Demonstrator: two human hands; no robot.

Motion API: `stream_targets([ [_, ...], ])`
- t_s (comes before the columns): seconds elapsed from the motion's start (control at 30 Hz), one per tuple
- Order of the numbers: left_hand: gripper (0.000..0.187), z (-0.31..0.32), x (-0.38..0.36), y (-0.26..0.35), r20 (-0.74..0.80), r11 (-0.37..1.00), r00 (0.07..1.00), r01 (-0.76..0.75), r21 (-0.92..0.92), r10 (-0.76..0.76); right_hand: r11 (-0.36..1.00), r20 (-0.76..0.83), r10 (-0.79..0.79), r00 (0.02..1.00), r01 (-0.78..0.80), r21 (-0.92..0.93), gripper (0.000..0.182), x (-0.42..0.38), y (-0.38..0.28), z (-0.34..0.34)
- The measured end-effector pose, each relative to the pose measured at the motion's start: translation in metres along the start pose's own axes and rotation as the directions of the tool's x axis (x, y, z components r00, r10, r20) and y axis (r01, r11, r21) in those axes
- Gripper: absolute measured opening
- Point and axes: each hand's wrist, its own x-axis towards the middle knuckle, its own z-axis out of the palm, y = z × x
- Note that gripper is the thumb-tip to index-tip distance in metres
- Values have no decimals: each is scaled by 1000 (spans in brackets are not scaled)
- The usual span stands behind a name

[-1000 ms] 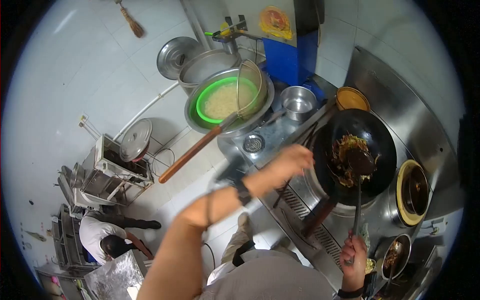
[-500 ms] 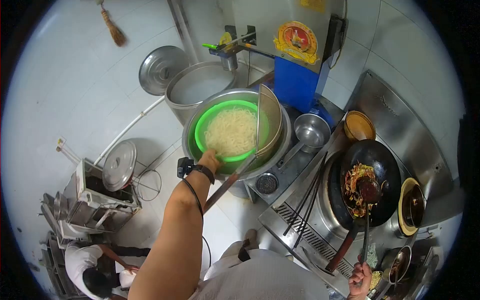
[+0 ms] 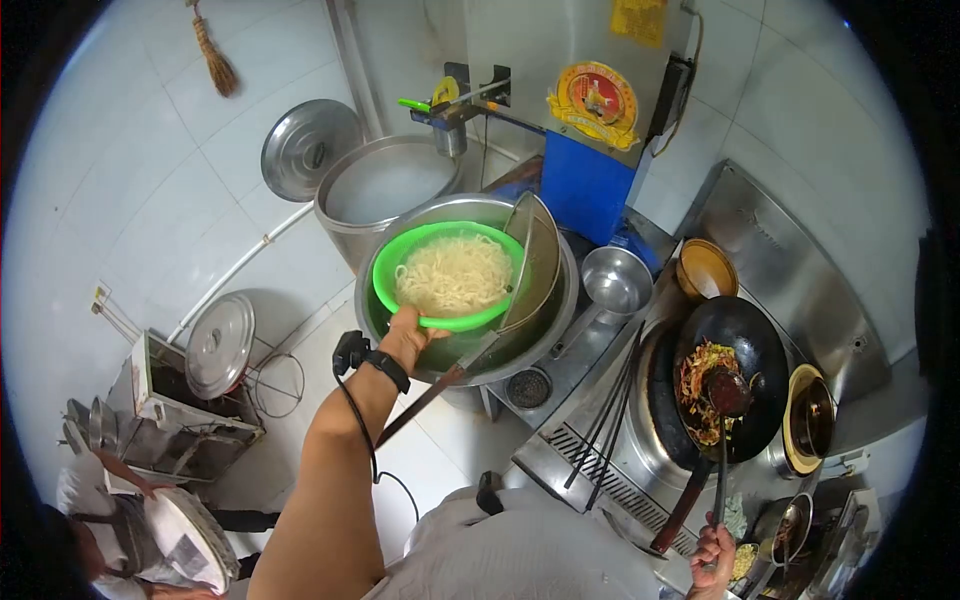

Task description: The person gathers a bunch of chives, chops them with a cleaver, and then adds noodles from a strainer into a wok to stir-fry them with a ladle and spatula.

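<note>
Left hand (image 3: 410,338): clamped on the near rim of the green basin (image 3: 384,276), probably because the rim gives a hold outside the noodles (image 3: 458,270).
Green basin: within the metal tub (image 3: 450,205), toward its left wall; whether the tub bears its full weight, I cannot tell.
Strainer (image 3: 541,265): mesh at the tub's right side, handle crossing the near rim, likely for easy grasping.
Right hand (image 3: 711,560): closed round the ladle (image 3: 722,470) near its handle's end, seemingly to be away from heat.
Ladle: bowl resting over food (image 3: 704,372) in the wok (image 3: 757,350).
Wok: on the stove (image 3: 627,500), handle toward the front edge, presumably for reach.
</note>
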Motion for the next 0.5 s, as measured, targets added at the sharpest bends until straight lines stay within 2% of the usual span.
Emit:
stream_targets([
  [0.03, 35, 3, -1, 4, -102, 1000, 995, -11, -21, 9, 1000, 0, -6, 1000, 6, -30, 29, 0, -1, -1],
  [0.07, 35, 7, -3, 7, -100, 1000, 995, -14, -22, 12, 998, 3, -12, 1000, 12, -57, 29, 1, -2, -1],
  [0.13, 38, 12, -12, 13, 6, 996, 998, -60, -60, 60, 999, 24, 4, 1000, -3, -39, 28, 3, -4, -4],
  [0.17, 40, 11, -15, 17, 122, 994, 987, -100, -31, 103, 1000, 40, 19, 999, -18, -21, 28, 3, -4, -5],
  [0.27, 42, 23, -22, 24, 106, 994, 991, -78, -73, 85, 995, 48, -19, 999, 24, -96, 27, 1, -4, -7],
  [0.33, 42, 27, -27, 28, 132, 990, 982, -125, -71, 134, 994, 51, -22, 998, 27, -102, 27, -1, -4, -7],
  [0.4, 42, 26, -29, 31, 150, 984, 974, -158, -85, 170, 976, 35, -76, 996, 82, -204, 27, 0, -4, -11],
  [0.43, 40, 34, -51, 29, 152, 974, 962, -222, -34, 225, 976, 20, -82, 996, 84, -201, 26, -1, -3, -10],
  [0.5, 40, 39, -66, 30, 153, 972, 960, -236, 2, 233, 976, 14, -88, 996, 89, -197, 25, 0, -2, -11],
])
